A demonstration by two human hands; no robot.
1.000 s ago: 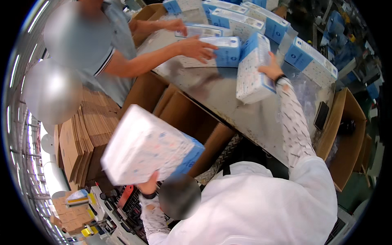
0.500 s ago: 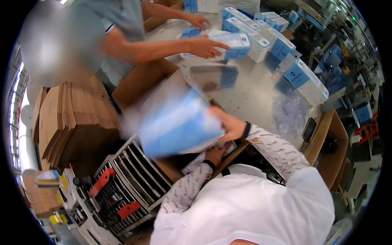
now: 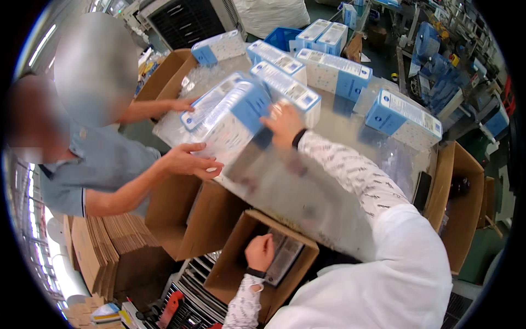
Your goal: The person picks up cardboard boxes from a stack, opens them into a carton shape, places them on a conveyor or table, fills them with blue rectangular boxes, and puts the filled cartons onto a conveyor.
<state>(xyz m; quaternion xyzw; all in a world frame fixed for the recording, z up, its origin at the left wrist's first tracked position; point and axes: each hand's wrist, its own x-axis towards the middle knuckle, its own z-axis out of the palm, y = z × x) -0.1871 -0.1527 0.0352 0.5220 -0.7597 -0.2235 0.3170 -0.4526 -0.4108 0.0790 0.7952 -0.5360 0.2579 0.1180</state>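
My right hand (image 3: 284, 127) is spread beside an upper-centre box (image 3: 233, 116), likely light, stiff; I'd grip its sides. Left hand (image 3: 259, 253): can't tell.

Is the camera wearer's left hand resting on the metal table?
No, the left hand is at the mouth of the open cardboard box, beside the near edge of the table.

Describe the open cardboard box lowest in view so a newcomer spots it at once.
Find the grey worktable. By its near edge, low in the picture, sits the open cardboard box. Unlike the neighbouring box to its left, this one has the person's left hand in its opening, beside a package.
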